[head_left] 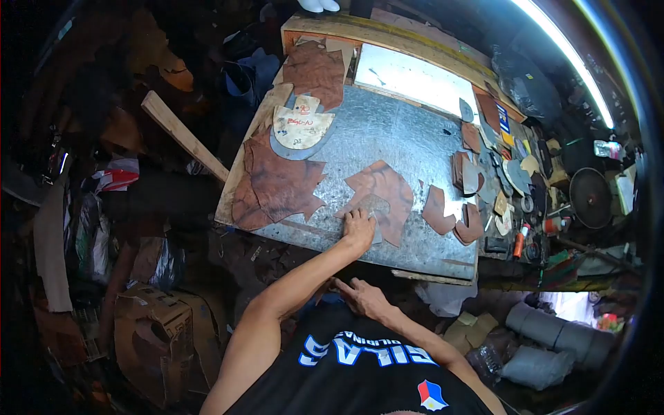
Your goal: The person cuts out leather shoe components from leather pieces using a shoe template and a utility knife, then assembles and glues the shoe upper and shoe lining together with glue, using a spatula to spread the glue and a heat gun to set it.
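My left hand [360, 228] presses down with bent fingers on a grey flat template [374, 206] lying over a brown leather piece [395, 197] near the table's front edge. My right hand [368, 299] is close to my body, just off that edge. Its fingers are partly curled and shaded, and what they hold, if anything, is hidden. Left of the template, larger brown leather pieces [280, 181] lie overlapped at the table's corner. Smaller cut leather pieces [438, 211] rest to the right.
The metal-topped table [387, 131] has a white board [415, 72] at its back. A marked pattern [301, 128] lies at the left. Templates and tools crowd the right side, with an orange bottle [520, 242]. A wooden plank [183, 135] leans beside a cardboard box [153, 332].
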Action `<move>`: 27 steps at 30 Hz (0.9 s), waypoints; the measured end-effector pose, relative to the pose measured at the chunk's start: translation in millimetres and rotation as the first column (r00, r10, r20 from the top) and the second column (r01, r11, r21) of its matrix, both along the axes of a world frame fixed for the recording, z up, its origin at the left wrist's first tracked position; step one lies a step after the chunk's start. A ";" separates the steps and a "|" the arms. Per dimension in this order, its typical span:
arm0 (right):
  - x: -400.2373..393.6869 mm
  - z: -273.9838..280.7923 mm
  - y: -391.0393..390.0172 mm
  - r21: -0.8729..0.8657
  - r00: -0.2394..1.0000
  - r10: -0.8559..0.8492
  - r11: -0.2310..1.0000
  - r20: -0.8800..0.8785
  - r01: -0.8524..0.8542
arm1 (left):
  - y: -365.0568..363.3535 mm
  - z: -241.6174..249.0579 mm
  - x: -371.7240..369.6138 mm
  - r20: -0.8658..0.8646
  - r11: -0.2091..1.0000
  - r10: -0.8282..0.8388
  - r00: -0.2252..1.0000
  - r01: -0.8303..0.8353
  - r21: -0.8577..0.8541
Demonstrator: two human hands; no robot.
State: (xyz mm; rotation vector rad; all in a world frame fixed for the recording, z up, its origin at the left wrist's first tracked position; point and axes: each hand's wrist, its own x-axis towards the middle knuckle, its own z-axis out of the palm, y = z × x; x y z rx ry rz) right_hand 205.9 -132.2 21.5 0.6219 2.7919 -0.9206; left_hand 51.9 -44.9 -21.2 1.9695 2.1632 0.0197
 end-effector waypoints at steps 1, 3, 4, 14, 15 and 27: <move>-2.9 1.5 -5.2 -0.046 0.999 -0.047 0.998 0.027 0.049 | 0.4 0.3 -0.1 0.000 1.000 0.000 1.000 0.000 0.003; 7.0 -2.3 -7.2 -0.050 0.995 -0.096 0.994 0.009 0.097 | 1.8 0.5 -0.1 0.005 1.000 0.000 1.000 0.000 -0.013; 12.3 -0.5 -5.2 -0.053 0.990 -0.138 0.989 -0.013 0.137 | 1.8 1.3 0.0 0.006 1.000 0.008 1.000 -0.008 -0.028; 95.8 15.9 22.4 -0.180 0.663 -0.741 0.641 0.106 0.746 | -0.6 11.1 0.3 -0.005 1.000 0.002 1.000 -0.002 -0.010; 107.2 7.1 30.2 -0.155 0.654 -0.753 0.640 0.071 0.753 | -0.6 14.7 0.1 -0.008 0.999 -0.007 1.000 0.006 -0.052; 28.9 28.0 172.7 -0.016 0.889 -0.407 0.911 -0.209 0.413 | -13.6 14.6 6.4 -0.031 0.996 0.072 0.997 -0.070 0.047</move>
